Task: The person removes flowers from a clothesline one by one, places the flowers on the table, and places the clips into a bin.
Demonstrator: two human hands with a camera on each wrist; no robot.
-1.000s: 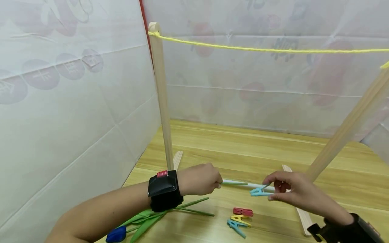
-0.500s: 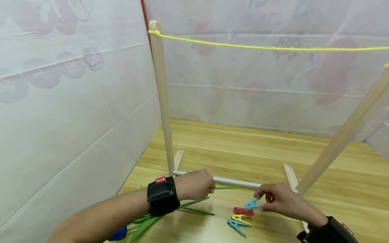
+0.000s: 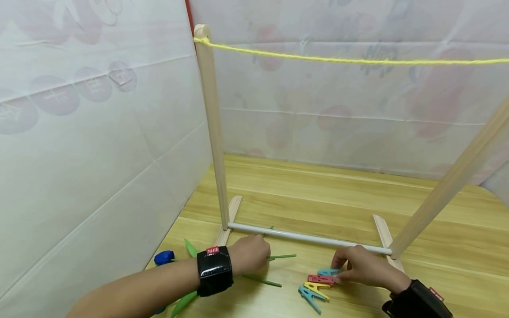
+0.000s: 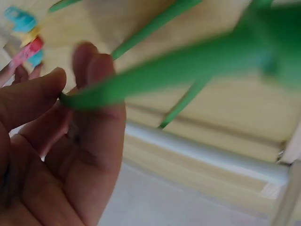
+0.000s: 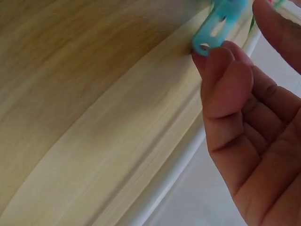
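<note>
Beside the white rail [image 3: 306, 238], right hand [image 3: 363, 267] holds blue peg [image 3: 328, 272].

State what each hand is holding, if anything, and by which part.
The left hand pinches a green stem at its end, between thumb and fingers. The right hand holds a light blue clothespin by one end at its fingertips.

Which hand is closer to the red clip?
Right. The right hand is right beside the red clip, holding a blue clip just above it; the left hand is farther left, pinching a green stem.
</note>
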